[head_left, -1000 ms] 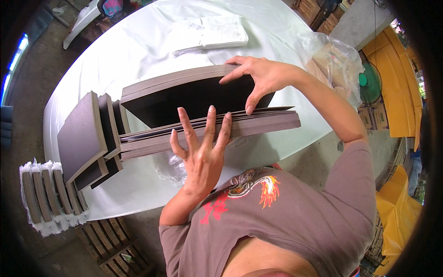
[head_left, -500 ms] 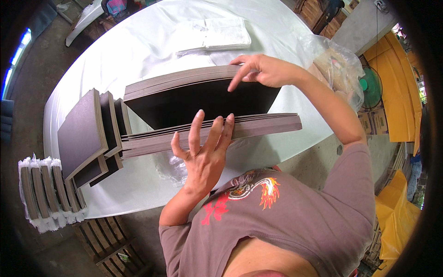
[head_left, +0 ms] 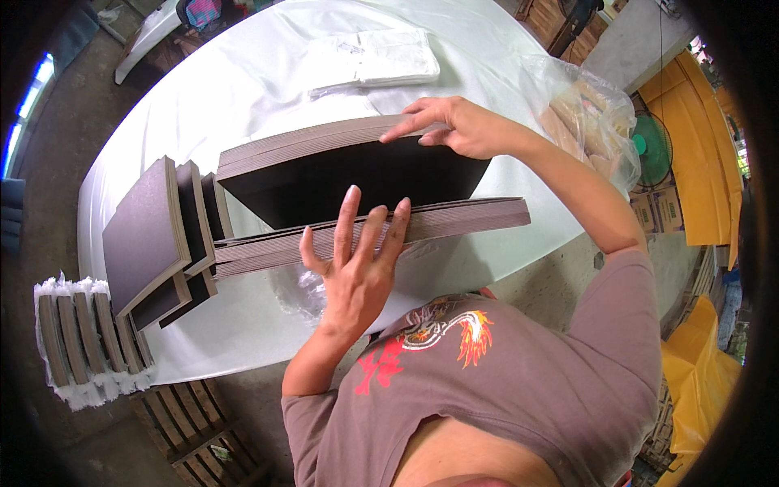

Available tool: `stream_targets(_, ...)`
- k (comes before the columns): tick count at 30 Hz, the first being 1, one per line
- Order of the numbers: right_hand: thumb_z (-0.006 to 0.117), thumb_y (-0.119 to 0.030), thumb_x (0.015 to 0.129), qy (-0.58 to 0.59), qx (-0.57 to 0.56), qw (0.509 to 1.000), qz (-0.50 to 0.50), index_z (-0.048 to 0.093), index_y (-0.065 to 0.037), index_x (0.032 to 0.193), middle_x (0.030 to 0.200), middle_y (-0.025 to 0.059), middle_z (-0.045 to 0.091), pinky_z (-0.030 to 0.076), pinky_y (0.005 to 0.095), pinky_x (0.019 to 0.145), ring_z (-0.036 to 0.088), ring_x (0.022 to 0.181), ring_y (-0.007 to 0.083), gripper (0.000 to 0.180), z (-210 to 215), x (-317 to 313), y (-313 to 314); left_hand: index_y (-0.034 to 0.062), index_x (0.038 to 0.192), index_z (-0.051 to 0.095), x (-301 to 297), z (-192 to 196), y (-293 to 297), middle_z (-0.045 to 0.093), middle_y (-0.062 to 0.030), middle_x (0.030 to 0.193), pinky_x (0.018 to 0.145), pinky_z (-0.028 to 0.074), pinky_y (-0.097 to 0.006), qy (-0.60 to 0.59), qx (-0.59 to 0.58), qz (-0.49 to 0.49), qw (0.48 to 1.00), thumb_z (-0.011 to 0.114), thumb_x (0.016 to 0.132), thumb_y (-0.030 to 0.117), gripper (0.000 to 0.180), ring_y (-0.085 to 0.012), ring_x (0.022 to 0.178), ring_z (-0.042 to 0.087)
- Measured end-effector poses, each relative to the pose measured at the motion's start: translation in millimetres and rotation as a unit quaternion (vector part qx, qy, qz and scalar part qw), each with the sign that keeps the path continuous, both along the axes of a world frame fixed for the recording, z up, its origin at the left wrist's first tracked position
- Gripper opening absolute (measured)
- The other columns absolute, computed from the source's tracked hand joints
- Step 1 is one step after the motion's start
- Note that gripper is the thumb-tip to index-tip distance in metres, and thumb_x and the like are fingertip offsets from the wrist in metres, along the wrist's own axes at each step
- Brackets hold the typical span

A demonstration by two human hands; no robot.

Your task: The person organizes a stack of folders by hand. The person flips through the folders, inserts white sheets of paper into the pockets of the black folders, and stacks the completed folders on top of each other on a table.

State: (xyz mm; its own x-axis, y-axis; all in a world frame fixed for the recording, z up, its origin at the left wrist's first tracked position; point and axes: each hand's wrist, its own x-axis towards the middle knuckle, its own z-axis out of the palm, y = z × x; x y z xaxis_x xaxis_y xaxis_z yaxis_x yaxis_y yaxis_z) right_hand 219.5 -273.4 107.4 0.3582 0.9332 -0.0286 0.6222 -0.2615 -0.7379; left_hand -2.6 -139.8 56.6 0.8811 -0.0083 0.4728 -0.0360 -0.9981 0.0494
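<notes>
Thin black boards with grey edges stand on edge in two groups. My left hand [head_left: 355, 268] lies against the near group of boards [head_left: 466, 222], its fingers spread and reaching over the top edges. Behind a gap is the far group of boards [head_left: 316, 174], a broad black face toward me. My right hand [head_left: 458, 126] is at the top edge of that far group, near its right end. Its fingers are apart and bent over the edge, with the index finger stretched left along it; no board is lifted in it.
More black boards [head_left: 142, 231] lean in clusters at the left of the white-covered table [head_left: 487, 65]. Bundles in torn white wrapping [head_left: 93, 341] sit at the left rim. A white packet [head_left: 373, 61] lies at the back, a clear plastic bag [head_left: 588, 114] at the right.
My right index finger has moved up and left, from hanging before the black face to the top edge. The fanned boards under my left hand now sit closer together.
</notes>
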Motion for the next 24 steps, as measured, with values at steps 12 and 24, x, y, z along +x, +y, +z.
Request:
stream_targets(12, 0.086, -0.041, 0.053, -0.032, -0.086, 0.995, 0.028, 0.061, -0.010, 0.119, 0.136, 0.0237, 0.036, 0.037, 0.0400, 0.101, 0.042, 0.123, 0.0354, 0.077, 8, 1, -6, 0.0315, 0.122, 0.057, -2, 2, -5, 0.054, 0.0041, 0.129, 0.100, 0.008, -0.050, -0.008, 0.013, 0.036, 0.999, 0.061, 0.083, 0.028, 0.040, -0.0328, 0.133, 0.034)
stream_targets(24, 0.086, -0.038, 0.048, -0.054, -0.115, 0.990, 0.064, 0.058, -0.011, 0.123, 0.139, 0.0305, 0.028, 0.035, 0.0421, 0.103, 0.037, 0.126, 0.0423, 0.084, 11, 6, -4, 0.0302, 0.125, 0.056, -4, -1, -2, 0.048, 0.0003, 0.136, 0.100, 0.011, -0.052, 0.019, 0.005, 0.013, 1.000, 0.059, 0.084, 0.023, 0.041, -0.0352, 0.135, 0.028)
